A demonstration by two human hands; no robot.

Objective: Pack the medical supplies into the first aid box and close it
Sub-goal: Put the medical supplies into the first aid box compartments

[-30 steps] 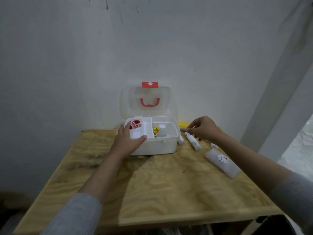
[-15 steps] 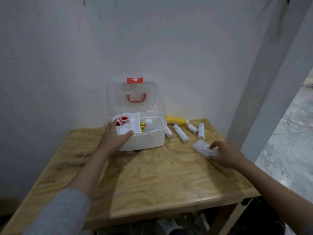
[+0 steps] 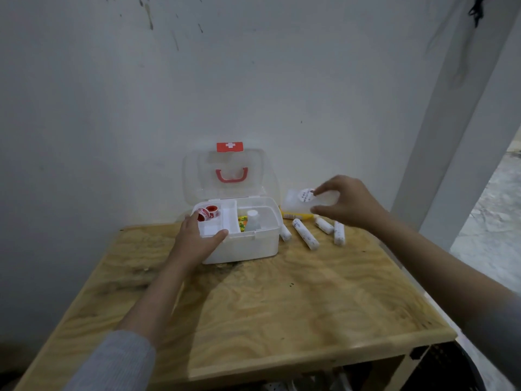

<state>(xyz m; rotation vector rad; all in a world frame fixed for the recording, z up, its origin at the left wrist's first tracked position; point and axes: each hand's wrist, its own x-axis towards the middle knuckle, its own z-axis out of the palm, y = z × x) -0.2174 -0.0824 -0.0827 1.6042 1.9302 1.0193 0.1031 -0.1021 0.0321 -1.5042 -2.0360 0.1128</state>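
Observation:
The white first aid box (image 3: pixel 253 245) stands open at the back of the wooden table (image 3: pixel 282 306), its clear lid (image 3: pixel 197 176) with a red handle leaning on the wall. Inside lie red tape rolls (image 3: pixel 208 213), a small white bottle (image 3: pixel 253 220) and a colourful packet (image 3: pixel 242 222). My left hand (image 3: pixel 197 239) grips the box's front left rim. My right hand (image 3: pixel 348 203) holds a clear plastic packet (image 3: pixel 298 201) with a round label in the air, just right of the box. Several white bandage rolls (image 3: pixel 306 237) and a yellow tube (image 3: pixel 293 215) lie on the table beneath it.
The grey wall (image 3: pixel 253 80) runs right behind the box. A white pillar (image 3: pixel 456 136) rises at the right, with a lighter floor (image 3: pixel 490 221) beyond it. Dark objects sit under the table's front right corner (image 3: pixel 439 359).
My right hand went from the bandage rolls to the clear packet on the table, closed on it and lifted it up and left toward the box. My left hand stayed on the box.

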